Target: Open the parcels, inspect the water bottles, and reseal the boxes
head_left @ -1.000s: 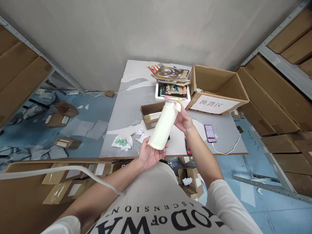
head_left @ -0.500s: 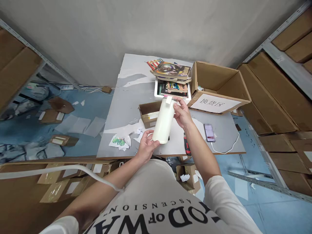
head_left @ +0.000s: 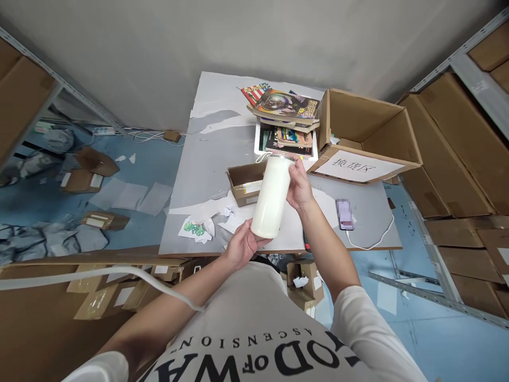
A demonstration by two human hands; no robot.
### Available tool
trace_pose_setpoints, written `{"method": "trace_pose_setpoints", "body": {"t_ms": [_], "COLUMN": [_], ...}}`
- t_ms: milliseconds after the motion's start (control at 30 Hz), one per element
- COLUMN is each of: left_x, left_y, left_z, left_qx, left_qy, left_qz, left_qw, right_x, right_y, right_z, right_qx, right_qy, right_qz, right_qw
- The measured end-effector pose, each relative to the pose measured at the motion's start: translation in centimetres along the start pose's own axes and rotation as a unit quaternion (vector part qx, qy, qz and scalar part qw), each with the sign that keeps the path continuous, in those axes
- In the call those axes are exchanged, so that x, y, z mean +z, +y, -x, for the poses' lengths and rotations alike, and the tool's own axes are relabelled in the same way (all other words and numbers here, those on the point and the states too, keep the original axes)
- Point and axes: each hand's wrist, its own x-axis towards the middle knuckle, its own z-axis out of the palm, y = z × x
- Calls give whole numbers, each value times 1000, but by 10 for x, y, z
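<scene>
A cream-white bottle (head_left: 272, 197) is held up above the front of the table, tilted with its top leaning away to the right. My right hand (head_left: 299, 185) is closed around its upper end, near a metallic rim and a thin white cord loop (head_left: 262, 157). Under and beside the base, my left hand (head_left: 242, 246) supports it with curled fingers, some hidden behind the bottle. Behind the bottle lies an open small cardboard box (head_left: 244, 185) with something white and yellow inside. A red and black tool (head_left: 306, 241) is mostly covered by my right forearm.
Books (head_left: 284, 109) are piled over a white tray (head_left: 257, 146) at the back. A large open carton (head_left: 368, 154) with a handwritten label stands right of them. A charging phone (head_left: 344, 214) lies at the right; torn paper (head_left: 196, 229) lies front left. Shelves of cartons flank the table (head_left: 214, 154).
The bottle has been turned about its length: the strap tab that faced me is gone from the front, and a cord loop shows at the upper left. My left hand has shifted further under the base.
</scene>
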Motion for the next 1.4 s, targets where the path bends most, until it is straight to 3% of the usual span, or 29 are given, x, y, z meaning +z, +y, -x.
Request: {"method": "trace_pose_setpoints", "body": {"t_ms": [200, 367, 567, 733, 967, 1067, 1167, 1267, 1333, 1400], "left_x": [-13, -17, -16, -12, 5, 11, 9, -6, -23, -39], "left_y": [-7, -10, -9, -15, -19, -26, -35, -40, -41, -43], "left_z": [2, 9, 21, 22, 17, 12, 8, 7, 7, 7], "left_qx": [118, 137, 59, -20, -129, -137, -101, -13, 78, 165], "left_qy": [21, 63, 9, -14, -25, -10, 16, 45, 83, 138], "left_qz": [-90, -120, -32, 36, 101, 93, 35, -74, -184, -318], "left_qw": [989, 981, 998, 999, 986, 986, 994, 996, 976, 923], "right_x": [3, 11, 12, 6, -9, -15, -24, -36, -45, -53], "right_y": [2, -2, -12, -20, -19, -18, -19, -22, -21, -16], "right_z": [6, 22, 38, 44, 46, 46, 47, 51, 58, 68], "right_qx": [10, 20, 4, 44, 56, 43, 0, -73, -124, -161], "right_qy": [28, 14, -45, -86, -61, -34, 2, 43, 68, 89], "right_qz": [21, 57, 12, -9, 15, 53, 97, 146, 186, 224], "right_qw": [999, 998, 999, 995, 996, 997, 995, 986, 972, 957]}}
